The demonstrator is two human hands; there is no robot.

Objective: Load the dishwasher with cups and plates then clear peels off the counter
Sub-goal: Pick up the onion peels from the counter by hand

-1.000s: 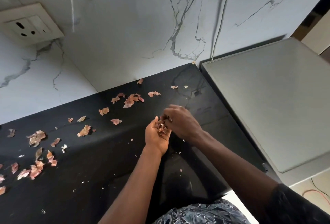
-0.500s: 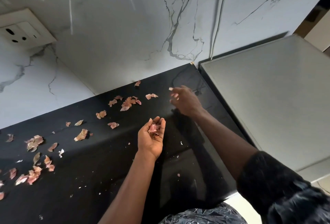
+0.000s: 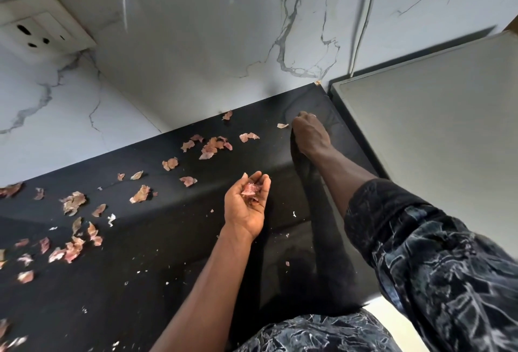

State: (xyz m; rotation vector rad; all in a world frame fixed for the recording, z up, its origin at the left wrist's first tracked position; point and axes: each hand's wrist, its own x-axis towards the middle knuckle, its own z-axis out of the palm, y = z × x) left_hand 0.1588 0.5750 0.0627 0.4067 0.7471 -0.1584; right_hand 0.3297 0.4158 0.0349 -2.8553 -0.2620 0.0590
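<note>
A pale onion peel (image 3: 282,126) lies just left of the right hand (image 3: 309,135), whose grip is hidden. The left hand (image 3: 246,211), farther off, cups gathered peels (image 3: 249,190).

A home kitchen: a black tabletop (image 3: 168,281) strewn with pinkish peels (image 3: 211,148) runs along a white marble-look wall (image 3: 196,43), with a socket (image 3: 42,34) at upper left, a cord (image 3: 364,15) at upper right and a grey appliance (image 3: 434,127) at right.

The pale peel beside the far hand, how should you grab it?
Probably pinch the pale peel by its right edge from above with thumb and fingertip, coming from the right, where the right hand sits. It is a thin flake lying flat on the counter, so fingers cannot wrap round it.
</note>
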